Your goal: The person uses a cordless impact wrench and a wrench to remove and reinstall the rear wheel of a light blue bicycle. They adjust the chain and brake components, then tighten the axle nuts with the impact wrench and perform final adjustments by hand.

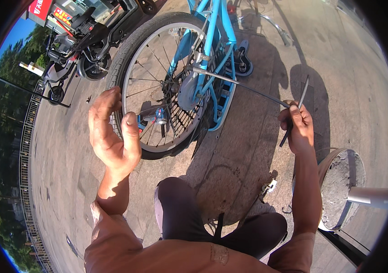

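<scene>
A light-blue bicycle frame (210, 34) stands before me, its wheel with a black tyre (128, 50) and a silver rim. My left hand (114, 129) is held up at the tyre's near left side, fingers curved and thumb apart, with nothing in it; whether it touches the rubber I cannot tell. On the right, my right hand (299, 123) pinches a thin grey cable-like rod (248, 86) stretching from the frame beside the wheel hub. A second thin dark length (304, 90) crosses the same fingers and sticks out above and below them.
Through the spokes shows a blue and red power tool (160, 115). A small metal part (269, 185) lies on the paving right of my knees. At far right stands a round concrete-filled base (342, 182) with a pole. Parked scooters (94, 63) and a railing (25, 145) are left.
</scene>
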Demonstrator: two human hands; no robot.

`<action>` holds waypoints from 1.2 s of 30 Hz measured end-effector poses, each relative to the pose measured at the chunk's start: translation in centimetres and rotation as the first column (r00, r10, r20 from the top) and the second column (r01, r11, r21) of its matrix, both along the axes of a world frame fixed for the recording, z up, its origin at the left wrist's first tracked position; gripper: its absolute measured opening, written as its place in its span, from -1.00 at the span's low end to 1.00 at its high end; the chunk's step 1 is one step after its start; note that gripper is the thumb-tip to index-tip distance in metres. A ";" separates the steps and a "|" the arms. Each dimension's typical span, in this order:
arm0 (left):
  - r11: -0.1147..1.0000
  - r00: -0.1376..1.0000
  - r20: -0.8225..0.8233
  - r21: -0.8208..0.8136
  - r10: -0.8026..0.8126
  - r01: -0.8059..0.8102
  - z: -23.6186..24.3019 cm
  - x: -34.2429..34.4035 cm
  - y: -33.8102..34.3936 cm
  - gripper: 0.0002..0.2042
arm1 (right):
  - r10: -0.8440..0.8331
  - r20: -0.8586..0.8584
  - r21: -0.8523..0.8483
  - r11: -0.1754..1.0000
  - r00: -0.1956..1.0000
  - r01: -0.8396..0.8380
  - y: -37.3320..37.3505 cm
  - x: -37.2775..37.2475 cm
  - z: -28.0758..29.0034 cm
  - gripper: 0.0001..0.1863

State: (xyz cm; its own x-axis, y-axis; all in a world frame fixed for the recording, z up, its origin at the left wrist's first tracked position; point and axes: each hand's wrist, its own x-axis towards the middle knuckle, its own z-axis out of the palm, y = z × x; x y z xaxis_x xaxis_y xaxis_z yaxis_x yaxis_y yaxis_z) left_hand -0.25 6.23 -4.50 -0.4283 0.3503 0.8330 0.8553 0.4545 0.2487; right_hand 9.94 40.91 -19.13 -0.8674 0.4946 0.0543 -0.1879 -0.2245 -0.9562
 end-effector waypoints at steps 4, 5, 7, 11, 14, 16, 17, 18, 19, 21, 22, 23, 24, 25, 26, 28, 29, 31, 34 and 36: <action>0.968 0.925 0.368 -0.250 0.092 0.003 -4.1 -2.6 5.7 -0.55 | -0.004 -0.252 0.445 0.887 0.968 0.120 -0.5 0.1 0.8 -0.69; 0.955 0.893 0.409 -0.289 0.188 -0.069 -5.1 -3.8 6.8 -0.53 | 0.008 -0.248 0.442 0.891 0.969 0.106 -0.5 0.3 1.1 -0.69; 0.903 0.868 0.367 -0.388 0.336 -0.186 -6.7 -5.6 8.0 -0.48 | 0.016 -0.195 0.427 0.902 0.981 0.071 -0.5 0.4 1.7 -0.71; 0.923 0.806 0.484 -0.336 0.340 -0.187 -7.9 -7.3 8.7 -0.47 | 0.076 -0.016 -0.120 0.990 0.997 -0.077 -0.1 0.3 2.8 -0.72; 0.935 0.832 0.464 -0.311 0.304 -0.169 -7.9 -7.9 9.1 -0.48 | 0.054 0.020 -0.252 0.967 0.998 -0.047 -0.2 -0.1 3.0 -0.72; 0.949 0.801 0.539 -0.297 0.259 -0.107 -8.1 -8.5 9.3 -0.48 | 0.010 -0.032 -0.099 0.995 0.999 -0.013 -0.7 -0.2 3.0 -0.72; 0.968 0.804 0.560 -0.239 0.200 -0.074 -8.3 -8.9 9.5 -0.47 | 0.006 -0.069 -0.039 0.999 0.998 -0.008 -0.9 -0.2 3.0 -0.72; 0.979 0.796 0.584 -0.200 0.159 -0.049 -8.4 -9.3 9.6 -0.47 | -0.006 -0.084 0.009 1.000 0.996 0.007 -1.1 -0.1 3.0 -0.72; 0.990 0.784 0.614 -0.137 0.095 -0.012 -8.6 -9.6 9.7 -0.46 | 0.007 -0.109 0.038 0.999 0.994 -0.003 -1.3 0.1 3.0 -0.71; 0.999 0.721 0.693 -0.040 0.008 0.027 -9.0 -10.2 9.7 -0.45 | 0.013 -0.120 0.083 0.997 0.993 -0.003 -1.3 0.3 3.1 -0.70; 0.999 0.719 0.694 0.021 -0.041 0.037 -9.1 -10.3 9.6 -0.45 | 0.024 -0.087 -0.041 0.999 0.996 -0.027 -1.3 0.3 3.2 -0.68; 0.997 0.697 0.713 0.077 -0.077 0.031 -9.2 -10.4 9.6 -0.44 | 0.038 -0.056 -0.165 0.985 0.998 -0.047 -1.1 0.3 3.3 -0.67; 0.989 0.691 0.710 0.143 -0.134 0.044 -9.2 -10.4 9.5 -0.44 | 0.066 -0.054 -0.278 0.957 0.996 -0.078 -1.0 0.3 3.3 -0.65; 0.988 0.683 0.717 0.146 -0.144 0.055 -9.2 -10.5 9.5 -0.44 | 0.071 -0.019 -0.354 0.932 0.997 -0.073 -0.9 0.1 3.4 -0.64; 0.990 0.681 0.720 0.135 -0.134 0.052 -9.2 -10.4 9.4 -0.44 | 0.085 -0.014 -0.419 0.904 0.996 -0.083 -0.9 0.1 3.4 -0.63; 0.991 0.690 0.712 0.119 -0.128 0.061 -9.0 -10.4 9.4 -0.44 | 0.094 0.004 -0.466 0.881 0.996 -0.082 -1.0 -0.1 3.4 -0.62; 0.991 0.679 0.722 0.116 -0.132 0.070 -8.9 -10.3 9.3 -0.44 | 0.092 0.021 -0.451 0.890 0.996 -0.072 -1.1 -0.1 3.4 -0.62; 0.992 0.636 0.762 0.109 -0.124 0.063 -8.6 -10.2 9.2 -0.43 | 0.080 0.041 -0.394 0.917 0.996 -0.058 -1.3 0.0 3.6 -0.63; 0.989 0.616 0.773 0.125 -0.149 0.082 -8.0 -10.2 9.2 -0.44 | 0.085 0.037 -0.274 0.959 0.996 -0.071 -1.2 0.2 4.0 -0.66; 0.990 0.597 0.792 0.067 -0.130 0.126 -7.4 -10.3 9.1 -0.45 | 0.127 0.021 -0.206 0.971 0.992 -0.120 -1.0 0.3 4.4 -0.67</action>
